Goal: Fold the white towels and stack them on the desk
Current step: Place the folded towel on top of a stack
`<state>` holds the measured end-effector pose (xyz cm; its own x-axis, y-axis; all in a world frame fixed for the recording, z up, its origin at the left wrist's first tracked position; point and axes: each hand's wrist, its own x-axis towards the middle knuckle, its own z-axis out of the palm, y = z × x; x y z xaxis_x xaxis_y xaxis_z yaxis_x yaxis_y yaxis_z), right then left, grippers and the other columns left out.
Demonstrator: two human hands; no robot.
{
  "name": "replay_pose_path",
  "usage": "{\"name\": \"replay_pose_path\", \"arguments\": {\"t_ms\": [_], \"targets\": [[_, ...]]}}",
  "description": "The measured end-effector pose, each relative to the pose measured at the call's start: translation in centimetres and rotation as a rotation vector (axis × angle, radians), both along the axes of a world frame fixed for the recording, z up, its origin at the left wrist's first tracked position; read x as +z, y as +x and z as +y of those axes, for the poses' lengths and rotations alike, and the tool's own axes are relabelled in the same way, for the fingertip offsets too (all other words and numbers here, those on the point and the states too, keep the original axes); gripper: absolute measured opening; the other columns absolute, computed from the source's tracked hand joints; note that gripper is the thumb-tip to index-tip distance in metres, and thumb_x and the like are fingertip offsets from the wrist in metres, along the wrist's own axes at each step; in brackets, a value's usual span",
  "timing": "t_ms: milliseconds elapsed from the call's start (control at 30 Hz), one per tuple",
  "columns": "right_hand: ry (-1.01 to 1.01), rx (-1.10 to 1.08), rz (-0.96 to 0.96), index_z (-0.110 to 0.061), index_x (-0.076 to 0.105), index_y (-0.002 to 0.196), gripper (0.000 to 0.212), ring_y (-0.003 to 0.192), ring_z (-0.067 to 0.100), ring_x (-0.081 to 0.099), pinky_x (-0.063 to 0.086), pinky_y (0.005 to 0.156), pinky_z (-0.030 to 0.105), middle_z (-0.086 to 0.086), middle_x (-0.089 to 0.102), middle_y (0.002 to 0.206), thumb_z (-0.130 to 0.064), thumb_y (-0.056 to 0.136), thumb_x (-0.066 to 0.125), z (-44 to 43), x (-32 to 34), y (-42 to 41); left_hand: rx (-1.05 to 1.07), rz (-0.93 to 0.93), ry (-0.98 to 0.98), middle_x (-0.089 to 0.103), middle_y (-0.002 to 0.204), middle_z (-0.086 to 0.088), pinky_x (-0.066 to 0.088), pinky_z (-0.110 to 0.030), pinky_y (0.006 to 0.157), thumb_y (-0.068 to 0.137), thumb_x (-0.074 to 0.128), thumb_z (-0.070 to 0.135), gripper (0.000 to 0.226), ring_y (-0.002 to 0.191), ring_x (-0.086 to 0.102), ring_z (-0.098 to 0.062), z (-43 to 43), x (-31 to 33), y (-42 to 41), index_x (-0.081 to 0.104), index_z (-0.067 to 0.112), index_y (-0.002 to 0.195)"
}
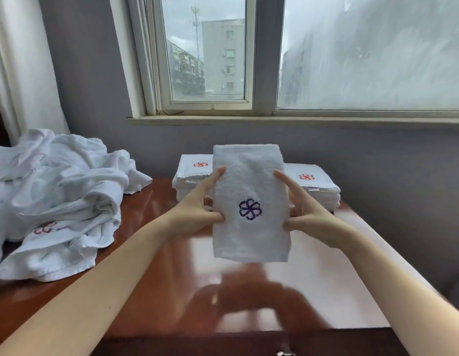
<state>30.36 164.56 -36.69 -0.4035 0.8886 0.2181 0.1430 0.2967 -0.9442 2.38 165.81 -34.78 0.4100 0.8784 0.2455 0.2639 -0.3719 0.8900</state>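
We see a folded towel held upright in the air above the worktop, between the two hands, with its purple emblem facing us. The left hand pinches its left edge: the thumb lies on the front, the forefinger runs up along the edge, and the other fingers are hidden behind the cloth. The right hand grips the right edge in the same way, thumb in front, its remaining fingers partly out of sight. Behind the towel stand two piles of folded ones at the far side of the worktop, the left stack and the right stack. The towel covers their inner halves, so we cannot tell whether they touch each other. Each shows a red emblem on top. A heap of unfolded towels lies at the left and is cut off by the picture's edge. The glossy worktop gives only a blurred reflection beneath the hands. At the bottom edge a small metal fitting is cut off and we cannot make it out. The right pane of the window is hazy, and a curtain hangs at far left.
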Motion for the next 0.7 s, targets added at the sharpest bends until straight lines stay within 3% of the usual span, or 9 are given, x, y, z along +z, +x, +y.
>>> {"name": "replay_pose_path", "arguments": {"t_ms": [67, 167, 300, 433, 567, 700], "targets": [[0.040, -0.024, -0.010, -0.059, 0.029, 0.143, 0.108, 0.076, 0.023, 0.058, 0.046, 0.056, 0.029, -0.003, 0.049, 0.144, 0.017, 0.070, 0.049, 1.6, 1.1, 0.6, 0.011, 0.019, 0.052, 0.039, 0.150, 0.017, 0.054, -0.037, 0.096, 0.076, 0.064, -0.013, 0.102, 0.114, 0.061, -0.029, 1.9, 1.2, 0.9, 0.028, 0.048, 0.149], [0.104, -0.070, -0.021, -0.052, 0.026, 0.147, 0.109, 0.093, 0.021, 0.066, 0.051, 0.068, 0.027, -0.017, 0.034, 0.154, 0.025, 0.073, 0.043, 4.1, 2.7, 1.3, 0.001, 0.042, 0.093, 0.041, 0.149, 0.012, 0.058, -0.025, 0.077, 0.078, 0.061, -0.015, 0.102, 0.102, 0.065, -0.022, 5.0, 3.0, 2.1, 0.025, 0.051, 0.147], [0.133, -0.151, -0.055, -0.059, 0.029, 0.144, 0.111, 0.111, 0.029, 0.065, 0.054, 0.083, 0.035, -0.017, 0.036, 0.153, 0.022, 0.069, 0.045, 7.9, 4.5, 2.2, 0.028, 0.124, 0.120, 0.036, 0.151, 0.014, 0.058, -0.029, 0.085, 0.077, 0.062, -0.009, 0.103, 0.104, 0.064, -0.022, 9.3, 5.0, 3.4, 0.021, 0.051, 0.150], [0.089, -0.154, 0.010, -0.054, 0.033, 0.144, 0.107, 0.094, 0.030, 0.061, 0.048, 0.082, 0.045, 0.002, 0.050, 0.142, 0.023, 0.070, 0.044, 12.3, 5.4, 3.0, 0.053, 0.157, 0.076, 0.049, 0.140, 0.003, 0.058, -0.032, 0.085, 0.078, 0.063, -0.008, 0.104, 0.102, 0.063, -0.029, 13.5, 6.5, 4.5, 0.018, 0.049, 0.152], [0.048, -0.181, 0.011, -0.056, 0.034, 0.140, 0.101, 0.084, 0.018, 0.063, 0.052, 0.068, 0.029, -0.011, 0.052, 0.138, 0.006, 0.061, 0.050, 16.0, 5.8, 3.2, 0.070, 0.174, 0.014, 0.057, 0.133, -0.011, 0.051, -0.045, 0.094, 0.078, 0.061, -0.012, 0.103, 0.089, 0.054, -0.026, 16.9, 7.2, 5.4, 0.018, 0.043, 0.154], [-0.019, -0.233, 0.016, -0.055, 0.039, 0.135, 0.092, 0.082, 0.013, 0.063, 0.053, 0.064, 0.027, -0.003, 0.060, 0.129, 0.000, 0.062, 0.051, 19.3, 4.9, 3.2, 0.069, 0.219, -0.081, 0.051, 0.138, -0.022, 0.049, -0.054, 0.097, 0.080, 0.061, -0.013, 0.102, 0.095, 0.056, -0.029, 19.4, 6.9, 5.7, 0.016, 0.039, 0.155]]}}
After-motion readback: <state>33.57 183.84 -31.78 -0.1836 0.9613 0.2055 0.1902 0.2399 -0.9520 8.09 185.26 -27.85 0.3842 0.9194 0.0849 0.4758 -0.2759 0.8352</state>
